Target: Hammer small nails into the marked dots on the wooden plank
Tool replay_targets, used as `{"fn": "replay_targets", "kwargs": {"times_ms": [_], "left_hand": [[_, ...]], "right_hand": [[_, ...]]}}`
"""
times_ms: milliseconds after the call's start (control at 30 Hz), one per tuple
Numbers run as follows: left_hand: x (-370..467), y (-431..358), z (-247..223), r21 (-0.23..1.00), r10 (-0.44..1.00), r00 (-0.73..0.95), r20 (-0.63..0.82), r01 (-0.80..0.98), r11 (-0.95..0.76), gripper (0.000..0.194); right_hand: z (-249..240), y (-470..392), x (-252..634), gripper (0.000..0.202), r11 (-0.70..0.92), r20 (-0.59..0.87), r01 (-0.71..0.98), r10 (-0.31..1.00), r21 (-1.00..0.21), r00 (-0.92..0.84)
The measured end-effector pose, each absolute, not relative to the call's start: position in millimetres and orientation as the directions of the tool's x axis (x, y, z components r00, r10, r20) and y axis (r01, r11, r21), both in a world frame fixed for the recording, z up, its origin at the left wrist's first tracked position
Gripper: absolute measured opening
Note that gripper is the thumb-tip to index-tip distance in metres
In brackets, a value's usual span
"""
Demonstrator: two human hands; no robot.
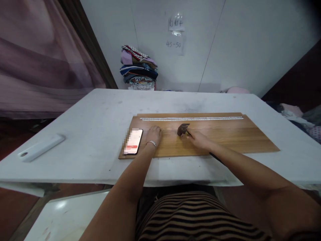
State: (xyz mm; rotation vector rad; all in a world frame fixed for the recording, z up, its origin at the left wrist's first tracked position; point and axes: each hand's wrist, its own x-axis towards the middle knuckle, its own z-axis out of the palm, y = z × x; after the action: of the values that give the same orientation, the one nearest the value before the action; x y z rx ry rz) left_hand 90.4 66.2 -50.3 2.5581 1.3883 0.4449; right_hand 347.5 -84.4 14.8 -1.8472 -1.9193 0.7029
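Note:
My right hand (199, 139) is wrapped around the handle of a claw hammer (183, 130). Its dark head is over the middle of a wooden board (230, 135); whether it touches the wood I cannot tell. On the same board, left of the hammer, my left hand (154, 134) lies palm down with its fingers stretched forward and nothing visible in it. Close beside that hand, a phone (134, 141) with a lit screen rests on the board's left end. Two thin white strips (192, 118) run along the board's far side.
The board lies on a white table (85, 134). A white plastic piece with a hole (42, 148) sits at the table's left. Folded cloths (139, 68) are stacked behind the far edge, and paper notes (177, 43) hang on the wall. A white surface (67, 214) stands lower left.

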Motion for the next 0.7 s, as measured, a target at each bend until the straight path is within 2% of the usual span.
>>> {"fn": "replay_targets", "kwargs": {"times_ms": [200, 467, 700], "left_hand": [[91.5, 65.3, -50.7, 0.308, 0.848, 0.505, 0.160, 0.791, -0.529, 0.025], [90.9, 64.8, -49.0, 0.293, 0.850, 0.507, 0.145, 0.798, -0.526, 0.025], [90.1, 63.4, -46.1, 0.305, 0.848, 0.510, 0.143, 0.793, -0.528, 0.025]], "right_hand": [[11.9, -83.8, 349.4, 0.041, 0.065, -0.007, 0.802, 0.996, -0.594, -0.086], [19.0, -86.1, 343.9, 0.037, -0.008, -0.083, 0.806, 0.995, -0.592, -0.051], [13.1, -83.9, 346.0, 0.036, 0.062, -0.017, 0.790, 0.996, -0.610, -0.091]]}}
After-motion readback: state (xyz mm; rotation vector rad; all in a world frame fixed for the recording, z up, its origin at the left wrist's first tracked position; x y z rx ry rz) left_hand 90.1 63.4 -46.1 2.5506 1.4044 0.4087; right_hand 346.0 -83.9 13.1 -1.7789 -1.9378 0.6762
